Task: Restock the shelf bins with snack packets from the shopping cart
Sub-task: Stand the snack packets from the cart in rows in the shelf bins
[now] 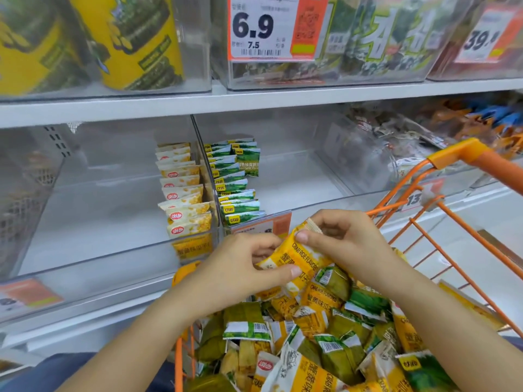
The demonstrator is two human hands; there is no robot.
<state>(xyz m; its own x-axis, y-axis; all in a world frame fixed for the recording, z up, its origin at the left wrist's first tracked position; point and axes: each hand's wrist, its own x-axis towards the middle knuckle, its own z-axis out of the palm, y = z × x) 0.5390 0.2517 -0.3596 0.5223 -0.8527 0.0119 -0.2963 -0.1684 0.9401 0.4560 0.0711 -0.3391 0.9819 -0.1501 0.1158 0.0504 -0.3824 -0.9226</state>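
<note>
**shelfnewbie:** What's going on in your head-cam shot, and why are both hands on that one packet?

**me:** Only the one view, so here goes. My left hand (243, 267) and right hand (343, 240) are both pinching the same yellow crab-roe packet (300, 256), thumbs on its printed face and the other fingers curled behind it. It's held just above the pile in the orange shopping cart (424, 222), right in front of the bins. I'd say I'm squaring it up so it can go in upright and face-out like the others (looks neater, and the label reads).

**shelfnewbie:** Where does it go? And how much is stocked so far?

**me:** Best guess is the left clear bin (93, 222), since the yellow packets (184, 199) stand there in one row against the divider (205, 165). I count about ten, though the back ones overlap. The green packets (235, 182) sit in the right bin (297, 176), hugging the other side of that divider, roughly a dozen in a row. Both bins are mostly bare floor, so it's early days. The cart pile is a jumble of yellow and green, too many to count honestly.
</note>
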